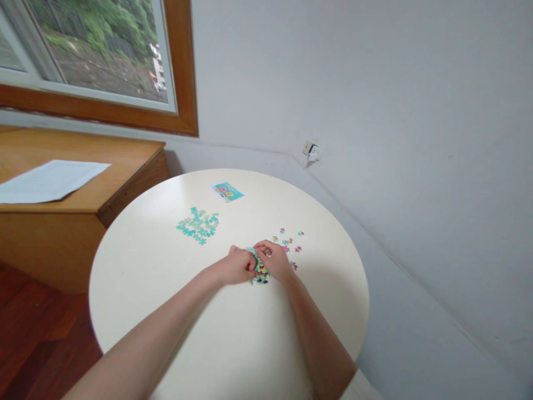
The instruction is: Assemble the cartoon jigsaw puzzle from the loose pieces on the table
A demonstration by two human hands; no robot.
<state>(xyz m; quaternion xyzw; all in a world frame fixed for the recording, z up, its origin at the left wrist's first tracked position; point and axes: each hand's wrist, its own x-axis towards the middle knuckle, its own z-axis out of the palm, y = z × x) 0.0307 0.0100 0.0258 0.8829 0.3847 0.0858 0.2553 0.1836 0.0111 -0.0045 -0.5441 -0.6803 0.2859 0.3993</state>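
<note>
Closest to you, both forearms reach in across the round cream surface (233, 344) and meet near its middle. Your left hand (238, 266) has its fingers curled shut into a loose fist, knuckles up, pressed against the left edge of the partly built puzzle (261, 274). I cannot tell whether it grips that edge or only braces it. Your right hand (275, 260) sits just beside it. Its fingers are bent, and the thumb and forefinger pinch what looks like a small teal piece (251, 253) at the top edge of the built patch.

The built patch lies flat between and partly under your two hands, so most of it is hidden. To seat a piece well here, I would pin the patch with the left hand so it cannot slide. Lower the piece straight down with its tabs lined up, and press with a fingertip rather than forcing it in from the side. If it resists, turn it and try again, since forcing could pop the joined pieces apart.

Just beyond your right hand lie scattered loose pieces (290, 241), pink and teal, spread apart from one another. Farther out and to the left is a cluster of teal pieces (199, 225), well apart from your hands. Past that, near the far rim, lies the small reference picture (227, 191), which is worth a glance to check colour and position.

Off the surface to the left stands a wooden desk (125, 161) with a sheet of paper (50, 180) on it.
</note>
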